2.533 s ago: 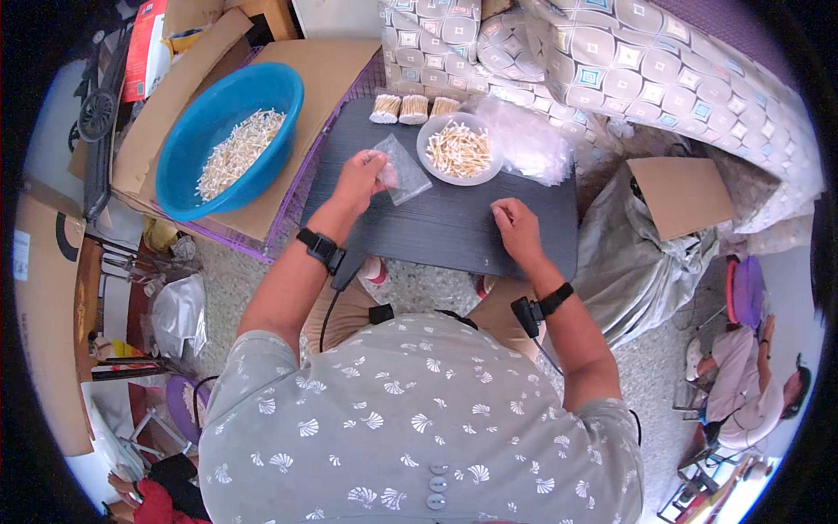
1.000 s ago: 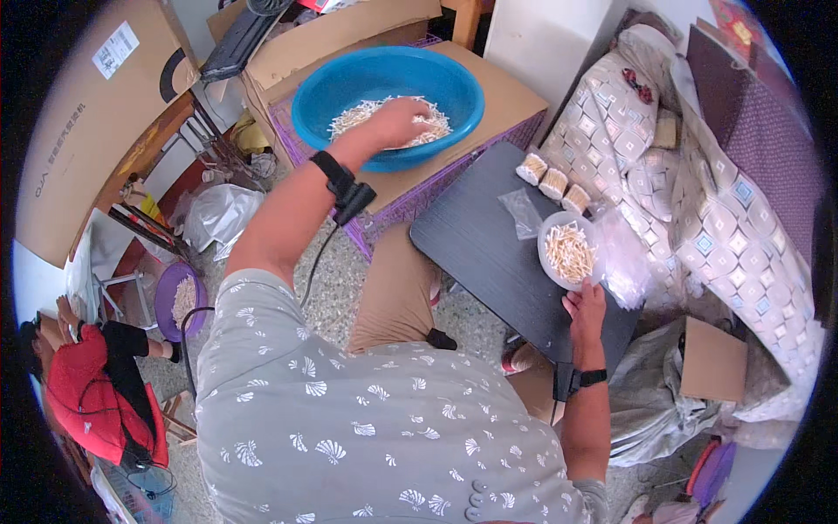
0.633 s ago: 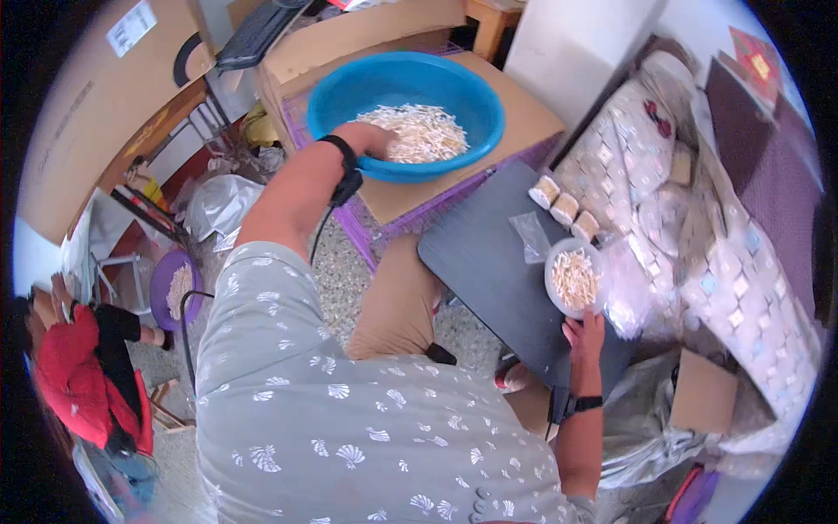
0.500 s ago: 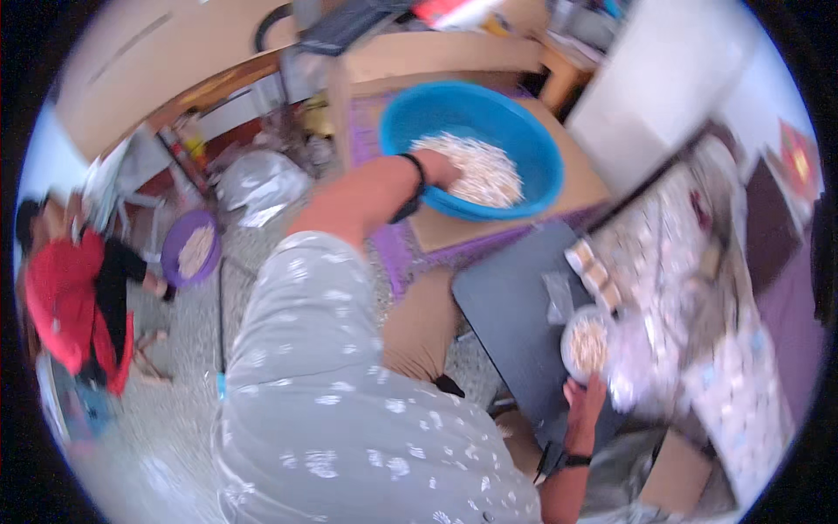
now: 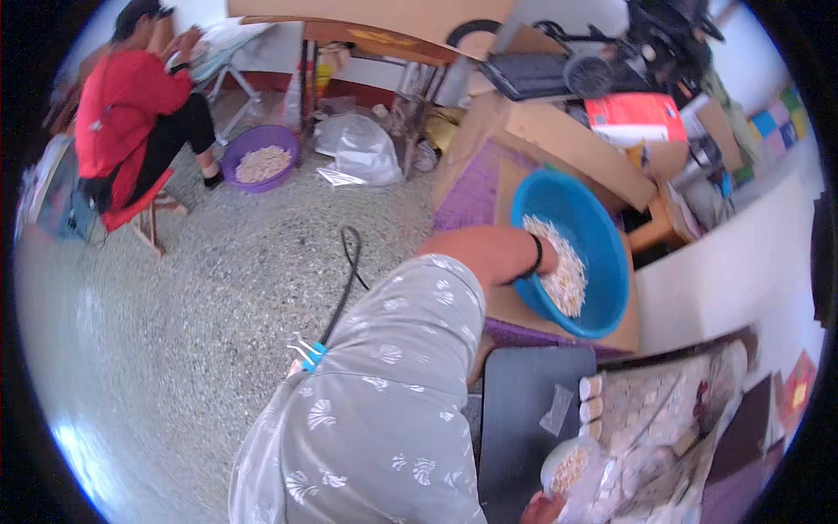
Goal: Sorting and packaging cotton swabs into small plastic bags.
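My left hand (image 5: 548, 260) reaches into a large blue basin (image 5: 615, 279), its fingers hidden among a heap of small, thin, pale pieces (image 5: 566, 284). A black band circles that wrist. Low in the picture, my right hand (image 5: 543, 506) is closed at the near edge of a small whitish bowl (image 5: 552, 472). Similar pale pieces (image 5: 572, 467) fill the bowl. This hand is partly cut off by the lower rim of the view.
The basin stands on a cardboard box (image 5: 515, 306). A dark tabletop (image 5: 515, 410) carries a small clear bag (image 5: 557, 409) beside several small rolls (image 5: 592, 409). Far left, a person in red (image 5: 131, 113) sits near a purple basin (image 5: 292, 144). A black cable (image 5: 345, 288) crosses the floor.
The view has swung left, so the basin and tabletop appear farther right and lower. My left hand stays in the basin's heap; my right hand stays at the bowl.
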### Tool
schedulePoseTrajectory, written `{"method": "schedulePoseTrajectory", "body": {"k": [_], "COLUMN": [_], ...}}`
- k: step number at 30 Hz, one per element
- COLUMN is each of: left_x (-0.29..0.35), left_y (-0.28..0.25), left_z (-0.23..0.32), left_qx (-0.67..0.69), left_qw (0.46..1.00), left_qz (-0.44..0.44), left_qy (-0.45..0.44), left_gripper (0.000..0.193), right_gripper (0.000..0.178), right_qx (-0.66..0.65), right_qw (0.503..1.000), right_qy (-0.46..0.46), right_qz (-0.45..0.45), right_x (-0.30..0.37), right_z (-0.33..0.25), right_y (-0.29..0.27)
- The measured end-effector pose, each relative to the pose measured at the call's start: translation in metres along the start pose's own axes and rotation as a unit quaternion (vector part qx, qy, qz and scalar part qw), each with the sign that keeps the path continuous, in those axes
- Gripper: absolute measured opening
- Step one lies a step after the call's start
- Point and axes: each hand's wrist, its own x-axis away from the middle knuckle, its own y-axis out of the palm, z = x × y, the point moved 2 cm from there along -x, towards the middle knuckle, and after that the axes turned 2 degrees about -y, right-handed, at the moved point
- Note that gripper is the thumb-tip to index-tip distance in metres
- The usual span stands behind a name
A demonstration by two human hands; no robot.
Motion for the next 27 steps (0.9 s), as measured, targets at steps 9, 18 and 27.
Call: {"method": "schedulePoseTrajectory", "body": {"k": [9, 18, 27], "left_x": [0.012, 0.01, 0.005], "left_y": [-0.034, -0.09, -0.114], "left_z": [0.011, -0.017, -0.057], "left_qx": [0.086, 0.104, 0.212], "left_qw": [0.994, 0.977, 0.947], "left_qz": [0.074, 0.182, 0.236], "left_qy": [0.012, -0.038, 0.057], "left_gripper": [0.021, 0.02, 0.021], "right_gripper": [0.04, 0.046, 0.037], "right_qx": [-0.515, -0.555, -0.435], "right_qw": [0.844, 0.827, 0.881], "right_qy": [-0.07, -0.084, -0.149], "right_qz": [0.131, -0.02, -0.109], "right_x": [-0.122, -0.233, -0.266], "right_z": [-0.068, -0.272, -0.326], "right_y": [-0.043, -0.031, 0.023]}}
